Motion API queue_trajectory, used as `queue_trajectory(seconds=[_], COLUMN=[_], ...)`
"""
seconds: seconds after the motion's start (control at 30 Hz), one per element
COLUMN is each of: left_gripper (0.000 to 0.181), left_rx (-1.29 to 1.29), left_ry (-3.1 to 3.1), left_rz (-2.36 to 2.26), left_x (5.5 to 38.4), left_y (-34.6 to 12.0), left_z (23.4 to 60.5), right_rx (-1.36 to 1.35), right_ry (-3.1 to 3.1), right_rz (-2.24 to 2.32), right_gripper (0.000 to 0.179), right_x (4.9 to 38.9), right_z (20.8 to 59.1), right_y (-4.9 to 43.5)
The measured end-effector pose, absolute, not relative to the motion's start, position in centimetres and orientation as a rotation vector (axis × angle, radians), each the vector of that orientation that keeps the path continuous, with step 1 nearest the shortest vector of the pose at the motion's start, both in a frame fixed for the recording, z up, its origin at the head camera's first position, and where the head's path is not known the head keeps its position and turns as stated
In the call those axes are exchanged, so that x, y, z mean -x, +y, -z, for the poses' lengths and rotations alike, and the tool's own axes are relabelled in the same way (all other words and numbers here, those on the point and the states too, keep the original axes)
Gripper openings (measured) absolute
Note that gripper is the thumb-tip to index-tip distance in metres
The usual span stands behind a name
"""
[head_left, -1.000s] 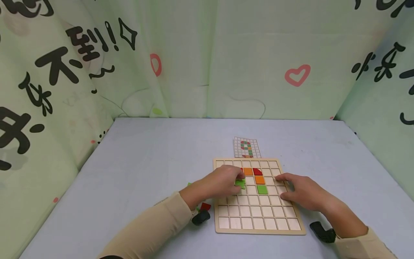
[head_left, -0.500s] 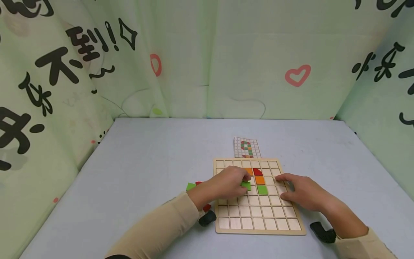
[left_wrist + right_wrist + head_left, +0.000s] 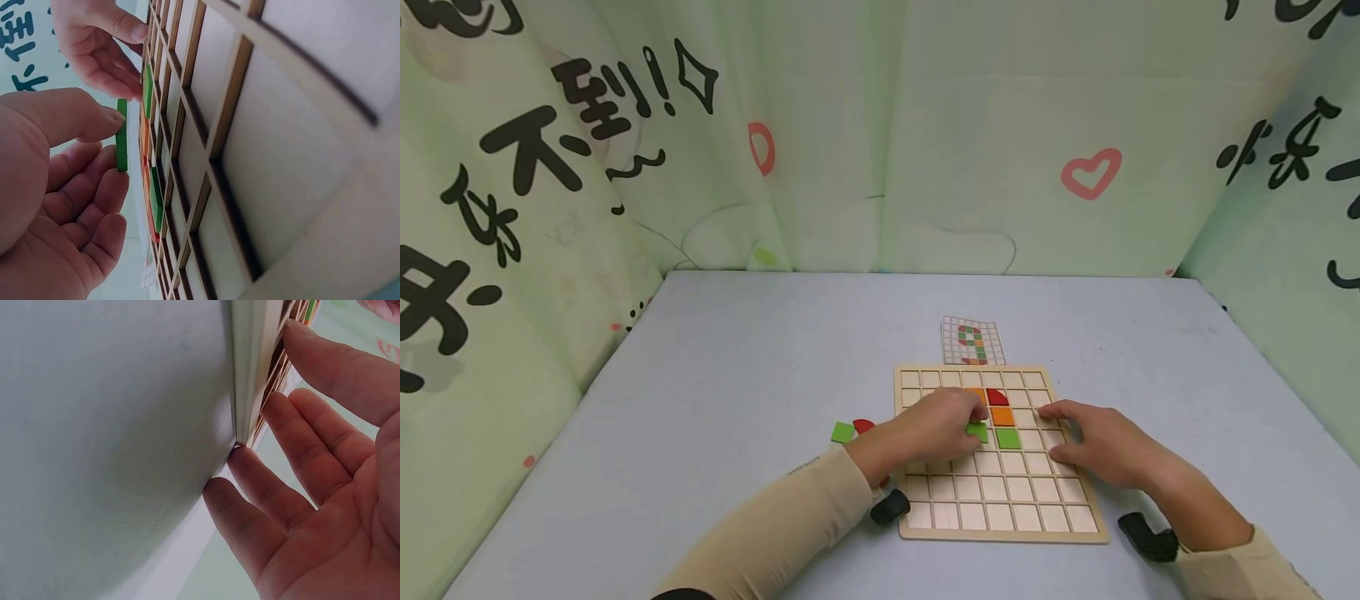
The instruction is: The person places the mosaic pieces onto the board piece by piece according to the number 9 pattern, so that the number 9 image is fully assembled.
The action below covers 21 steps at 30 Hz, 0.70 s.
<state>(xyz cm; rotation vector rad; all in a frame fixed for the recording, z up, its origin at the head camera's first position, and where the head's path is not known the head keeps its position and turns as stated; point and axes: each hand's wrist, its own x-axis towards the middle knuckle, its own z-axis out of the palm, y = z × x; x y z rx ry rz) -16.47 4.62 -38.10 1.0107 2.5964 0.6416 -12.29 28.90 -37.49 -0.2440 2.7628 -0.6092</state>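
Note:
My left hand (image 3: 934, 425) pinches a green square tile (image 3: 122, 134) between thumb and fingers, held just over the wooden grid board (image 3: 1000, 534). A red rounded tile (image 3: 997, 397), an orange square tile (image 3: 1002, 417) and a green tile (image 3: 1008, 438) sit in cells right of that hand. Another orange tile is partly covered by the fingers. The left wrist view shows one more green tile (image 3: 156, 200) in the grid, hidden in the head view. At the board's right edge rests my right hand (image 3: 1108, 443), fingers relaxed, thumb and fingertips touching the frame.
Behind the board lies a card (image 3: 973, 341) printed with a coloured grid pattern. Loose on the white table (image 3: 737, 358), left of the board, are a green tile (image 3: 842, 432) and a red one (image 3: 863, 425). Printed curtains (image 3: 985, 142) enclose the table.
My left hand has moved to the right over the board, carrying the green tile toward the orange and green ones. Loose tiles at the left are uncovered. The right hand stays put.

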Motion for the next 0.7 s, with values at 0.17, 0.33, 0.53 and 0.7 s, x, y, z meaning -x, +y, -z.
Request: queue_trajectory(seconds=[0.17, 0.33, 0.53, 0.7], left_gripper=[0.024, 0.023, 0.023, 0.023], left_rx=[-1.038, -1.039, -1.022, -1.03], left_ry=[2.661, 2.68, 2.677, 2.677], left_rz=[-0.554, -0.526, -0.535, -0.533], left_x=[16.37, 16.31, 16.36, 16.41], left_y=[4.87, 5.03, 5.25, 5.44], left_z=[38.11, 38.11, 38.3, 38.45], right_rx=[0.255, 0.269, 0.274, 0.266], right_ry=[2.765, 2.772, 2.779, 2.771], right_rz=[0.618, 0.611, 0.607, 0.61], right_gripper=[0.057, 0.057, 0.056, 0.056], right_x=[12.26, 12.24, 12.23, 12.22], right_z=[37.47, 37.49, 37.52, 37.51], right_y=[28.94, 28.95, 28.95, 28.96])
